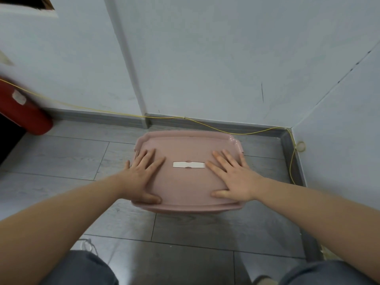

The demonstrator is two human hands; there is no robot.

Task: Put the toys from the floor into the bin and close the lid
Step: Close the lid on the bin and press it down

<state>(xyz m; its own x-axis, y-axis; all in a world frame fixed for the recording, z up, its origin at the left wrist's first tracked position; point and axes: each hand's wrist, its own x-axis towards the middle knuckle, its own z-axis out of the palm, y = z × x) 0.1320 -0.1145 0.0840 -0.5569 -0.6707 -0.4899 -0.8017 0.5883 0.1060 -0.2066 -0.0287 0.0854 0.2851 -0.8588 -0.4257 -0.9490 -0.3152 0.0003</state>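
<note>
A pink bin stands on the grey floor near the wall, and its pink lid [185, 182] lies flat on top, covering it. A white handle strip [188, 164] sits in the lid's middle. My left hand [141, 175] presses flat on the lid's left side, fingers spread, thumb at the front edge. My right hand [231, 175] presses flat on the right side in the same way. No toys show on the floor; the bin's inside is hidden.
Pale walls meet in a corner behind and to the right of the bin. A yellow cable [226, 130] runs along the grey skirting. A red object [22, 108] leans at the left. My knees in grey trousers [82, 270] fill the bottom edge.
</note>
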